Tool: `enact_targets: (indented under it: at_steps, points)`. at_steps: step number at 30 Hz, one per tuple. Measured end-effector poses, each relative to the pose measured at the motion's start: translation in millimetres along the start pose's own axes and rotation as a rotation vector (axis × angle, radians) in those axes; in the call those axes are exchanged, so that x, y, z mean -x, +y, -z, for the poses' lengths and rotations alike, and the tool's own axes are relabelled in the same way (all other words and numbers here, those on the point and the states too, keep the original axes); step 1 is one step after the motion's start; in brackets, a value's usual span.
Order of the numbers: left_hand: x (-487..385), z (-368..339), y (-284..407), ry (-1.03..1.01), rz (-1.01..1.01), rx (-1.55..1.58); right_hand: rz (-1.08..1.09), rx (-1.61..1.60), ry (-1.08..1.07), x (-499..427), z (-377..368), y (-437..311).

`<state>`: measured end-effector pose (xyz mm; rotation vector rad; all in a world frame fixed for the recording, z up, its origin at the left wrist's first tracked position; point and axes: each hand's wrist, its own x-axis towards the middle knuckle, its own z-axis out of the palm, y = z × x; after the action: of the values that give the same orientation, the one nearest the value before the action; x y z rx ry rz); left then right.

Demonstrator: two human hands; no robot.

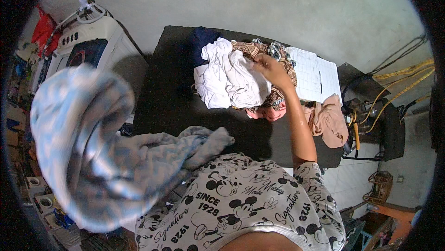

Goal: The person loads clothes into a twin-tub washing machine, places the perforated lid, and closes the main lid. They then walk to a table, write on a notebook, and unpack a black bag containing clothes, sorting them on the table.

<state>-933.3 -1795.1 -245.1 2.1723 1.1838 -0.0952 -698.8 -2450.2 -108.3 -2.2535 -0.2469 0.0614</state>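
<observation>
A blue and grey zigzag-patterned cloth (149, 157), blurred on its left side, hangs in front of me at the left. My left hand is out of view, and the cloth covers the area where the left arm would be. My right hand (272, 70) reaches over a clothes pile on the dark table, its fingers against the white crumpled garment (240, 80). Whether they grip it is unclear. Brown patterned fabric (290, 65) shows behind and beside the white one, with a pink cloth (269, 113) at the pile's near edge.
The dark-topped table (167, 87) stands against a grey wall. A white grid-patterned box or stack (313, 73) and a beige cloth (332, 122) lie at its right. A washing machine (107, 42) stands at the left. Yellow cables (399, 77) hang at the right.
</observation>
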Motion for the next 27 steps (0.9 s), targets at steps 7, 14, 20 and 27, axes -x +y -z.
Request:
enact_targets:
  at_steps: [7,14,20,27]
  points:
    - [-26,-108,138,-0.249,-0.236,-0.069,0.028,0.08,0.076,0,-62,74]
    - [85,-197,227,-0.172,-0.354,-0.555,-0.079,-0.536,0.373,4,21,20]
    - [199,-212,324,-0.247,-1.265,0.115,0.081,-0.756,0.334,29,56,-75]
    - [243,-233,407,-0.435,-1.331,0.4,0.298,-0.904,0.637,58,134,-110]
